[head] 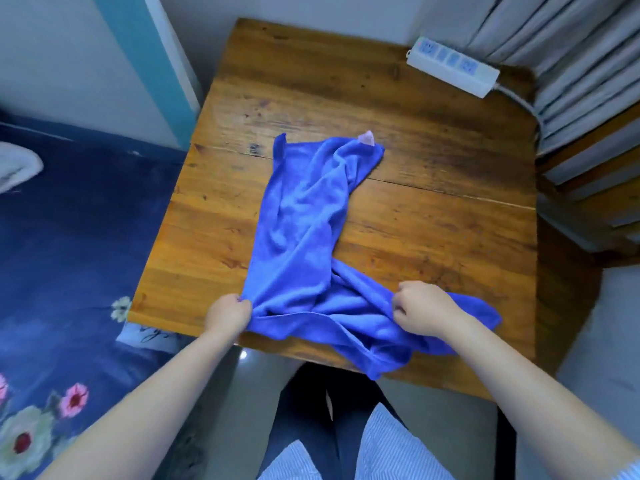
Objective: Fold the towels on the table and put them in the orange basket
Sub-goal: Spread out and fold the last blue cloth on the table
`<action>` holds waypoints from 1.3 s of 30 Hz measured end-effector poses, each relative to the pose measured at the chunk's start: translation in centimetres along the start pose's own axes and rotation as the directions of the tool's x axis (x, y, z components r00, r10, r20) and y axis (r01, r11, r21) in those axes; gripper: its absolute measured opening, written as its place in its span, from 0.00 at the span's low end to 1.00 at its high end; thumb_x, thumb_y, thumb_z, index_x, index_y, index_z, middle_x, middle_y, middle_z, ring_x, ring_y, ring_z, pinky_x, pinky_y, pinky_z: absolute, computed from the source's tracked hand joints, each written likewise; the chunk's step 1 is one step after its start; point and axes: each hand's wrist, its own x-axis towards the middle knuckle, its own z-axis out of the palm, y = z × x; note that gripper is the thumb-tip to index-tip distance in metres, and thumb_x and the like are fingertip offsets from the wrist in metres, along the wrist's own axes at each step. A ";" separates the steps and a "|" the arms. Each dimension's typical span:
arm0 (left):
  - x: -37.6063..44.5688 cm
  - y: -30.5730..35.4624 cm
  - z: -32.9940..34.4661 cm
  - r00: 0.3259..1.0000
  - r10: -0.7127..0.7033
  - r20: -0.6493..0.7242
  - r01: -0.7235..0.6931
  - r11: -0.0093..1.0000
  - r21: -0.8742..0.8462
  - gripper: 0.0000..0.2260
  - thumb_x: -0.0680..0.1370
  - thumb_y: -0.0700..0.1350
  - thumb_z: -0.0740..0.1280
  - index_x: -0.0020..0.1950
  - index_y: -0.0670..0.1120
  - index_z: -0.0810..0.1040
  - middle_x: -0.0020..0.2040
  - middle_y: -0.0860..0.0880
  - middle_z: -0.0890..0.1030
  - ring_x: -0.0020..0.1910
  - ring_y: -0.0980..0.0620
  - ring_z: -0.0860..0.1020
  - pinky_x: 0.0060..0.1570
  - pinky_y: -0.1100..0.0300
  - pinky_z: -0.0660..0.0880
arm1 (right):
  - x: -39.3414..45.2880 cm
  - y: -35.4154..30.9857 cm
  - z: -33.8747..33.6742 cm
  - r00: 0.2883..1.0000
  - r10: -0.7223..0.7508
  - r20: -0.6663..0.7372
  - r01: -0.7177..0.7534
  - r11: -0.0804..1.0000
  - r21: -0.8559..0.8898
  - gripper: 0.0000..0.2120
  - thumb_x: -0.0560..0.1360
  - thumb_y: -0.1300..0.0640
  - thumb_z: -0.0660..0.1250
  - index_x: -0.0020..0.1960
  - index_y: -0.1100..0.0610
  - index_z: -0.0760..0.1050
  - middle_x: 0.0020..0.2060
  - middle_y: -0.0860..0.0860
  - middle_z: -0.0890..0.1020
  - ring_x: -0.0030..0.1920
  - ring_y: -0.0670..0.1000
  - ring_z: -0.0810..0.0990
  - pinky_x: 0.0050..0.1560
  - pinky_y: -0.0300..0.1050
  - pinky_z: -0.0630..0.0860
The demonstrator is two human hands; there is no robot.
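Hands L (228, 315) & R (424, 308) pinch towel (304, 216) near-edge corners.

Blue towel (304, 237) rumpled, unfolded, sprawled on table, near corner overhanging front edge.

— How are the hands placed?
— Both forearms reach forward, bare. The left hand (229, 315) pinches the blue towel's (304, 216) near corner; the right hand (420, 310), fingers curled, grips bunched cloth.
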 end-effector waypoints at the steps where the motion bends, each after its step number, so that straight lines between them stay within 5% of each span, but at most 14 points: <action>1: 0.0 -0.2 0.0 1.000 0.008 0.006 -0.008 1.000 0.025 0.08 0.76 0.39 0.58 0.40 0.40 0.74 0.51 0.35 0.79 0.53 0.39 0.76 0.47 0.55 0.69 | 0.9 -0.4 -0.4 0.996 0.036 -0.079 -0.029 0.996 0.086 0.13 0.74 0.58 0.57 0.51 0.59 0.78 0.50 0.59 0.77 0.55 0.59 0.75 0.51 0.49 0.72; 3: 0.1 -0.1 0.0 0.999 0.020 -0.031 -0.021 1.000 -0.007 0.06 0.76 0.41 0.59 0.44 0.42 0.75 0.52 0.37 0.80 0.54 0.41 0.76 0.47 0.57 0.68 | 2.7 -1.5 -0.9 0.971 0.119 -0.207 -0.063 0.964 0.260 0.13 0.76 0.55 0.59 0.56 0.59 0.76 0.52 0.59 0.77 0.57 0.59 0.75 0.53 0.49 0.71; 6: 0.8 1.1 0.2 0.997 0.027 -0.073 -0.033 0.996 -0.077 0.12 0.77 0.42 0.61 0.57 0.38 0.76 0.57 0.37 0.78 0.59 0.41 0.74 0.54 0.56 0.69 | 5.1 -3.7 -0.6 0.968 0.189 -0.165 -0.122 0.929 0.349 0.17 0.76 0.51 0.61 0.61 0.59 0.72 0.56 0.57 0.77 0.60 0.58 0.73 0.57 0.49 0.69; 11: 1.4 1.9 0.4 0.985 0.029 -0.170 -0.054 0.988 -0.147 0.09 0.77 0.40 0.62 0.52 0.38 0.80 0.55 0.38 0.81 0.56 0.40 0.76 0.53 0.55 0.71 | 6.0 -4.2 -0.3 0.932 0.307 -0.192 -0.163 0.829 0.535 0.09 0.74 0.59 0.62 0.47 0.62 0.78 0.48 0.61 0.81 0.53 0.60 0.77 0.50 0.48 0.69; 16: 1.3 2.0 -0.6 0.927 0.013 -0.375 -0.133 0.945 -0.299 0.11 0.78 0.38 0.58 0.55 0.37 0.77 0.56 0.37 0.79 0.57 0.39 0.75 0.53 0.54 0.69 | 2.7 0.0 -2.2 0.600 0.656 -0.457 0.034 0.550 0.834 0.05 0.75 0.66 0.58 0.46 0.67 0.72 0.42 0.66 0.77 0.43 0.60 0.73 0.40 0.47 0.59; 18: 1.3 2.0 -0.2 0.928 0.024 -0.372 -0.143 0.944 -0.296 0.12 0.78 0.38 0.58 0.57 0.37 0.77 0.57 0.37 0.79 0.58 0.38 0.74 0.55 0.54 0.69 | 1.4 1.0 -2.1 0.656 0.619 -0.431 0.033 0.547 0.836 0.03 0.76 0.64 0.59 0.43 0.61 0.68 0.37 0.60 0.74 0.39 0.55 0.69 0.35 0.42 0.55; 22: 1.0 1.6 1.5 0.971 0.104 -0.216 -0.136 0.981 -0.138 0.12 0.78 0.38 0.59 0.57 0.36 0.77 0.58 0.36 0.78 0.59 0.38 0.74 0.55 0.53 0.69 | 0.1 0.7 -0.1 0.937 0.261 -0.232 -0.057 0.769 0.636 0.16 0.71 0.65 0.65 0.30 0.55 0.62 0.27 0.51 0.67 0.36 0.51 0.67 0.34 0.43 0.54; 24: 0.9 1.3 2.0 0.974 0.130 -0.185 -0.152 0.982 -0.111 0.11 0.78 0.38 0.59 0.55 0.35 0.79 0.55 0.35 0.80 0.57 0.38 0.76 0.52 0.53 0.70 | 0.1 0.5 1.0 0.974 0.186 -0.126 -0.072 0.790 0.609 0.18 0.69 0.65 0.66 0.28 0.52 0.60 0.26 0.47 0.66 0.36 0.50 0.67 0.32 0.43 0.57; 26: 0.9 1.2 1.9 0.975 0.149 -0.166 -0.170 0.979 -0.116 0.11 0.78 0.39 0.60 0.52 0.35 0.79 0.53 0.36 0.81 0.55 0.39 0.77 0.50 0.54 0.70 | 0.5 0.2 1.0 0.972 0.210 -0.100 -0.081 0.709 0.701 0.19 0.69 0.64 0.67 0.29 0.52 0.60 0.26 0.46 0.66 0.34 0.50 0.66 0.29 0.37 0.60; 29: 0.9 1.3 1.0 0.982 0.136 -0.133 -0.154 0.979 -0.135 0.10 0.78 0.40 0.62 0.50 0.36 0.80 0.51 0.37 0.81 0.53 0.41 0.77 0.47 0.56 0.69 | 1.7 -0.3 -0.2 0.923 0.384 -0.024 -0.149 0.414 0.898 0.19 0.74 0.58 0.66 0.29 0.54 0.61 0.25 0.49 0.65 0.29 0.48 0.62 0.29 0.38 0.59; 34: 0.8 1.9 -0.8 0.984 0.100 -0.150 -0.128 0.973 -0.192 0.07 0.77 0.40 0.62 0.44 0.41 0.78 0.50 0.38 0.81 0.51 0.41 0.77 0.44 0.58 0.68 | 3.5 -0.4 -2.3 0.877 0.436 0.200 -0.295 0.160 0.942 0.15 0.75 0.63 0.63 0.29 0.56 0.68 0.22 0.52 0.68 0.27 0.49 0.62 0.29 0.40 0.57; 39: 0.6 2.0 -3.1 0.975 0.101 -0.198 -0.140 0.970 -0.198 0.09 0.77 0.39 0.61 0.46 0.38 0.79 0.44 0.40 0.79 0.48 0.41 0.76 0.45 0.56 0.70 | 3.1 0.4 -3.6 0.854 0.287 0.433 -0.475 0.093 0.875 0.11 0.71 0.68 0.60 0.31 0.60 0.68 0.22 0.55 0.72 0.21 0.51 0.69 0.27 0.37 0.62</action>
